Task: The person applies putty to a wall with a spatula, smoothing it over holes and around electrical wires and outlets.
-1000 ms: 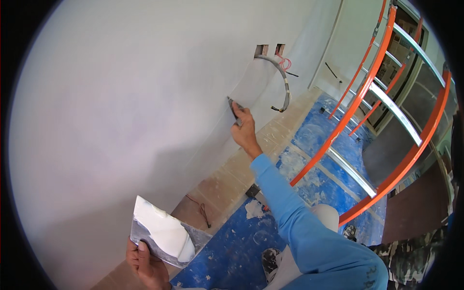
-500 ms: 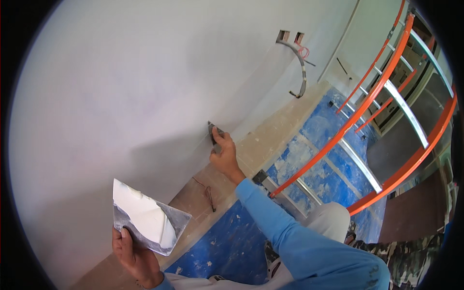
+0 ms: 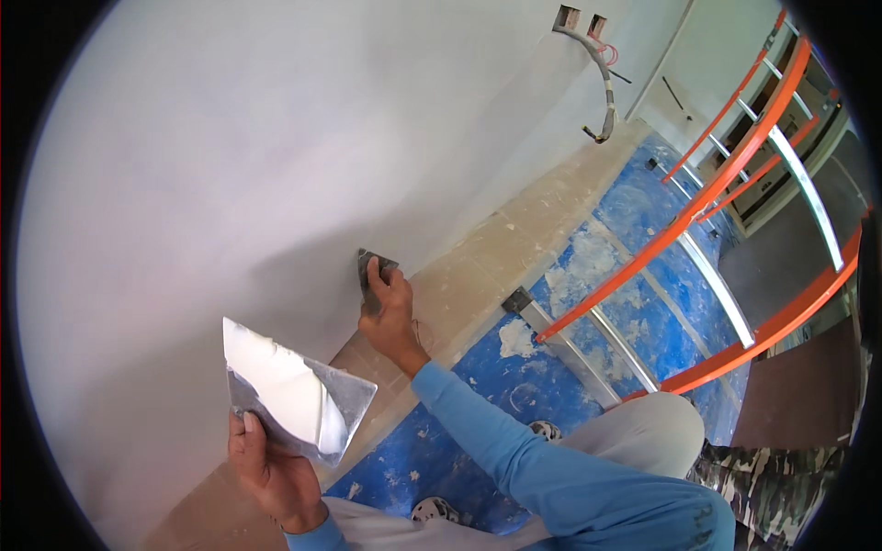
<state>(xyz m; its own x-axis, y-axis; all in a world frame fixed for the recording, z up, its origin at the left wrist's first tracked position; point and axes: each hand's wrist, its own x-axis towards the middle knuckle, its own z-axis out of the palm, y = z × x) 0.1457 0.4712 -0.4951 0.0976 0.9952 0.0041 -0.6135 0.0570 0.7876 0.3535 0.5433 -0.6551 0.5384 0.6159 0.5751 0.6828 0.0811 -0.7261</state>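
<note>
My left hand [image 3: 276, 473] grips a flat metal plate [image 3: 356, 393] by its lower edge, thumb on top. A thick layer of white putty [image 3: 280, 378] covers much of the plate, which is tilted beside the wall. To its right, my right hand [image 3: 393, 320] is closed round a dark putty knife [image 3: 365, 271], the index finger stretched along it. The knife's blade lies against the lower part of the pale wall [image 3: 202, 193], or very close to it. Its handle is mostly hidden in the hand.
An orange ladder [image 3: 691, 219] with metal rungs stands at the right. Blue sheeting [image 3: 560, 381], spattered with white, covers the floor beside a beige tiled strip [image 3: 496, 234] along the wall. Loose cables [image 3: 609, 96] hang from wall boxes [image 3: 568, 18] at upper right.
My right hand and the putty knife have moved left along the wall, closer to the plate. The plate has shifted slightly up and right in view. The ladder and cables have shifted right in the picture.
</note>
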